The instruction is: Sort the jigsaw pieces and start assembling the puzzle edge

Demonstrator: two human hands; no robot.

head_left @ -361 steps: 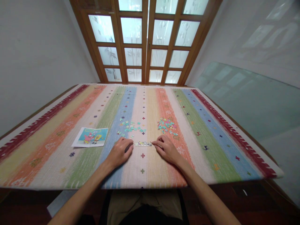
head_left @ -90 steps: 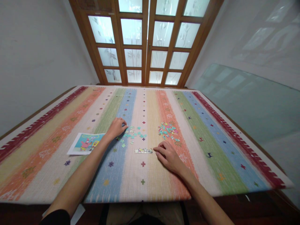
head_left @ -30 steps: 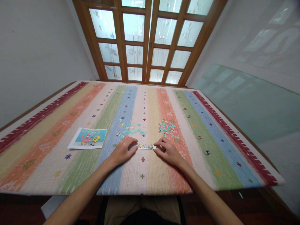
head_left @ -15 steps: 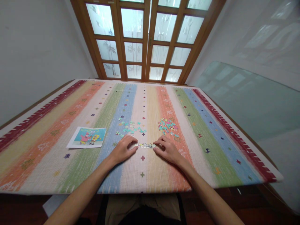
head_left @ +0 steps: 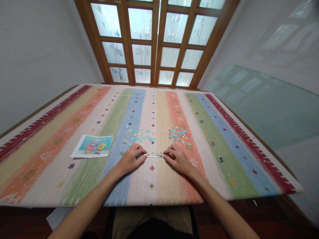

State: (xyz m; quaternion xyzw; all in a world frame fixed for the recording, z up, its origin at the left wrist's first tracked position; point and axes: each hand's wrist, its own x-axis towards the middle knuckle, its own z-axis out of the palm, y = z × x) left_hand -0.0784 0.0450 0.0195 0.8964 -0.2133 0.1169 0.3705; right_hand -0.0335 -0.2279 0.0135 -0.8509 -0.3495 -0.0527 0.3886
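You have one joined strip (head_left: 155, 154) on the tabletop (head_left: 169, 186), your left hand (head_left: 131, 158) and right hand (head_left: 178, 159) pinching its opposite ends. Much seems undone: loose pieces (head_left: 135, 135) lie beyond the strip, leftward, and a denser pile (head_left: 178, 133) beyond its right end.

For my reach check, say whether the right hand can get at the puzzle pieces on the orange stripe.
Likely yes: the puzzle pieces lie just beyond the right hand, nothing visible between.

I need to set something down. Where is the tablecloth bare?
Bare: between the mixed pile and right maroon stripe; between the picture sheet and left maroon stripe. Crowded: the puzzle strip between left hand and right hand, and loose pieces beyond.
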